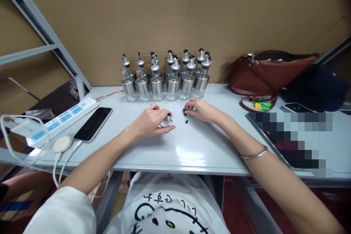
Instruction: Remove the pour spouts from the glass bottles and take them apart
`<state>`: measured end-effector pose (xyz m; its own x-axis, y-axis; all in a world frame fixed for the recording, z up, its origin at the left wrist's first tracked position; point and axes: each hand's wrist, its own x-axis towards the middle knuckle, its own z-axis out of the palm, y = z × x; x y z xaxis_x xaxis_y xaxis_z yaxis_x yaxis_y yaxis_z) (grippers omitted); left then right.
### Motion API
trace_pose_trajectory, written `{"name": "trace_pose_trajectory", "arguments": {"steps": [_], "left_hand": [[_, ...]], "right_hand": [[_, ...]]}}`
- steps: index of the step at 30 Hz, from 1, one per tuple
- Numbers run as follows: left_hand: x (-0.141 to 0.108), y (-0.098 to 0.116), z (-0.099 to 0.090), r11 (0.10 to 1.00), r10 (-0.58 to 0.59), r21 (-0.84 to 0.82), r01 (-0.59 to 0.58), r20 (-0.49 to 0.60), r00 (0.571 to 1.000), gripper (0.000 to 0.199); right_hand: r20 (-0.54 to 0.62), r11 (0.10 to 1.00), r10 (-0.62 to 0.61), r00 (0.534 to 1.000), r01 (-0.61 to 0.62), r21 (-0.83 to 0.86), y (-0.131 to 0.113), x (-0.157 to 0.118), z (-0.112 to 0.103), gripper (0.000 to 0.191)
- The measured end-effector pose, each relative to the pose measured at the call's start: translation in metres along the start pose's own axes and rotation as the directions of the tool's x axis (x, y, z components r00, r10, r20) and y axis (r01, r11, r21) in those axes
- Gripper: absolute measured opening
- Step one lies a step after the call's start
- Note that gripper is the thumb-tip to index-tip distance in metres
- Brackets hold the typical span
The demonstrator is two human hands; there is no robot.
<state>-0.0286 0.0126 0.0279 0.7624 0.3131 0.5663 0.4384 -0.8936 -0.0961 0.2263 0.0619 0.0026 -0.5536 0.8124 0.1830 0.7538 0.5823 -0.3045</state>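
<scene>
My left hand (152,121) is closed around a silver pourer spout (164,121) with a dark tip, held just over the table. To its right, my right hand (199,109) is lowered to the tabletop, thumb and fingertips pinched at a small black piece (185,112). Another small black piece (187,121) lies on the table just below those fingertips. Behind both hands stand several glass bottles (173,86) with steel sleeves, in rows. Most carry silver pourers with black tips, while two front bottles at the left, one being this bottle (143,87), have bare necks.
On the left of the table (164,153) lie a phone (93,124), a power strip (63,120), a round white charger (63,144) and cables. A brown handbag (257,73), a dark cap (315,86) and a flat, partly blurred item (270,139) occupy the right. Cardboard (164,14) backs the table.
</scene>
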Motion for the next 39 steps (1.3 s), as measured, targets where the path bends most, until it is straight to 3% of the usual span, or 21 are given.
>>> {"name": "trace_pose_trajectory", "arguments": {"steps": [8,26,29,34,39], "left_hand": [[0.0,0.0,0.001,0.999,0.031,0.024,-0.03,-0.052,0.998,0.029],[0.001,0.0,0.0,0.999,0.038,0.04,-0.036,-0.05,0.998,0.029],[0.0,0.0,0.001,1.0,-0.004,0.0,0.004,-0.011,1.0,0.027],[-0.004,-0.001,0.005,0.984,-0.173,-0.048,0.173,0.012,0.985,0.03],[-0.006,-0.003,0.005,0.979,-0.194,-0.056,0.195,0.024,0.981,0.04]], "right_hand": [[0.005,0.999,-0.022,1.0,0.021,0.032,-0.008,-0.001,-0.005,0.022],[0.07,1.0,0.007,0.998,-0.008,0.022,-0.004,-0.004,-0.013,0.021],[0.073,0.999,0.025,0.997,-0.027,0.022,0.0,-0.006,-0.018,0.023],[0.101,0.997,0.03,0.994,-0.037,0.069,0.001,-0.003,-0.016,0.023],[0.078,0.996,0.024,0.997,-0.031,0.087,0.0,0.0,-0.012,0.02]]}}
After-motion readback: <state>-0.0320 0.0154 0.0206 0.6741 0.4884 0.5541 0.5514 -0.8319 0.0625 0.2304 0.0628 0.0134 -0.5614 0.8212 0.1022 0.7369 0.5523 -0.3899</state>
